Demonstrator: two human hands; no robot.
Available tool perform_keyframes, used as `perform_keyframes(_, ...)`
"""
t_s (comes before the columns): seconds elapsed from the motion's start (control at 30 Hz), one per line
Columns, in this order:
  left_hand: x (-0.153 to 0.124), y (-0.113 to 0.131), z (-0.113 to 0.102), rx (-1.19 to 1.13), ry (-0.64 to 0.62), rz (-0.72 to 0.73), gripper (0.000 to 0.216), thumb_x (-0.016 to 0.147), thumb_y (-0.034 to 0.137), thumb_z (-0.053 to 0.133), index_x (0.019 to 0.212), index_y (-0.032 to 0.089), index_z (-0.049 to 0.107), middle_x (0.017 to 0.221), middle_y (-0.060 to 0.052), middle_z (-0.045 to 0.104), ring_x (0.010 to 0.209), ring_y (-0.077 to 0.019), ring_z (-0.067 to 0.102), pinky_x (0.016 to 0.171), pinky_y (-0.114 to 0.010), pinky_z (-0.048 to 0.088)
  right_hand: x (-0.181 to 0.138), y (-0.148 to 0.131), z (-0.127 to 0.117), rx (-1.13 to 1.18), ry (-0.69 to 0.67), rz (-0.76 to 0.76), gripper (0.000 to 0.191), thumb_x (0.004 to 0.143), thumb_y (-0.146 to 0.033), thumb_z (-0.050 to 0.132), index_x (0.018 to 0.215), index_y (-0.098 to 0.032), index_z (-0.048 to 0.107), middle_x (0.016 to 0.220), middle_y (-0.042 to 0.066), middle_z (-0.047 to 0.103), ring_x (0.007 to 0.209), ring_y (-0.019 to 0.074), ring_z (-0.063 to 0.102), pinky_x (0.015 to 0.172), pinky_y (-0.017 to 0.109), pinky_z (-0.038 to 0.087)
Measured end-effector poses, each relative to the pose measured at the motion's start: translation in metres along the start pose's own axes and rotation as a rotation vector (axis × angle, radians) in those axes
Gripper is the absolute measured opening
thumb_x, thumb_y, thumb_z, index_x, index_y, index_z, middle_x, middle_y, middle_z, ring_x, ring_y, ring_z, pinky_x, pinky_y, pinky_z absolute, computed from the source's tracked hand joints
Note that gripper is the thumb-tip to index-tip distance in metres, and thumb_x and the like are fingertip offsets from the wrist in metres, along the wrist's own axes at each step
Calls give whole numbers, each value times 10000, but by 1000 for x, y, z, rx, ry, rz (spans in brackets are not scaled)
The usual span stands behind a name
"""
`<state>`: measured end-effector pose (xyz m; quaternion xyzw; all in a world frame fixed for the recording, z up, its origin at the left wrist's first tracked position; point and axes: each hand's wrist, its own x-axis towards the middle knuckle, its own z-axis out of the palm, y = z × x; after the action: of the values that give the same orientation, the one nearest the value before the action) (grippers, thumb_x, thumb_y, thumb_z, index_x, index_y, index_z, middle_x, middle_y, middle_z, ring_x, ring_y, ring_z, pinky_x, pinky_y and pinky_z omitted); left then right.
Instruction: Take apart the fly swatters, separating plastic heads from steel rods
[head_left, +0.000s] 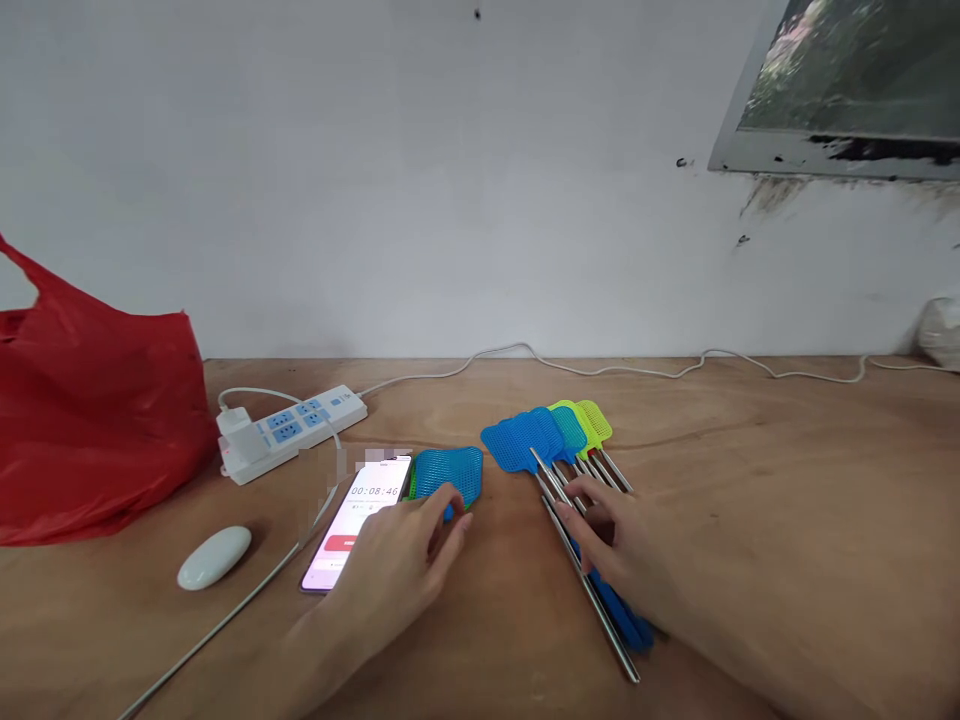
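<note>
My left hand (pixel 409 560) rests on the wooden table (pixel 787 480) with its fingers stretched out, the fingertips touching a loose blue swatter head (pixel 450 470) that lies on a green one. My right hand (pixel 630 555) lies with fingers spread over the metal rods (pixel 585 575) of several fly swatters fanned out side by side. Their mesh heads are blue (pixel 517 440), teal (pixel 570 428) and yellow-green (pixel 596 420). Blue handles (pixel 626 620) show under my right wrist.
A phone (pixel 358 520) showing a timer lies left of my left hand, with a cable running off it. Further left are a white oval object (pixel 215 556), a white power strip (pixel 289 430) and a red plastic bag (pixel 90 420). A white cord (pixel 615 368) runs along the wall.
</note>
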<state>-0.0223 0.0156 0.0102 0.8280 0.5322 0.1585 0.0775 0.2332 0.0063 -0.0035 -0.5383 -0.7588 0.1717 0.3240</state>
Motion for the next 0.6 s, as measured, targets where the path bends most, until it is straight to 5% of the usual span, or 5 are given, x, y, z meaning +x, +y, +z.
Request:
perform_keyframes(0.1, -2, -4, 9, -37, -31, 20, 205, 982, 296, 395, 912, 224, 574, 607, 34, 567, 533, -178, 561, 527, -259, 285, 13, 3, 3, 153, -60, 95, 153, 960, -379, 497, 926, -236, 540, 485, -76, 599, 368, 157, 565, 417, 245, 362)
perform_keyframes(0.2, -4, -7, 16, -52, -34, 40, 212, 988, 292, 389, 901, 228, 571, 604, 31, 571, 535, -175, 563, 528, -254, 291, 19, 4, 13, 187, -74, 68, 289, 923, -299, 522, 1195, -199, 531, 475, -104, 553, 383, 161, 551, 429, 238, 359)
perform_keyframes(0.47, -8, -11, 23, -31, -37, 122, 240, 1007, 269, 374, 845, 223, 544, 621, 14, 597, 523, -170, 548, 520, -263, 258, 13, 6, 27, -125, -64, -101, 523, 888, -166, 504, 1408, -123, 469, 489, -100, 508, 439, 157, 488, 510, 264, 275)
perform_keyframes(0.6, -8, -15, 22, -42, -18, 126, 258, 1010, 286, 364, 838, 223, 545, 612, 17, 595, 511, -163, 539, 516, -262, 261, 9, 11, 29, -266, -148, -196, 514, 830, -106, 505, 1338, -155, 561, 580, -46, 608, 516, 165, 560, 528, 275, 266)
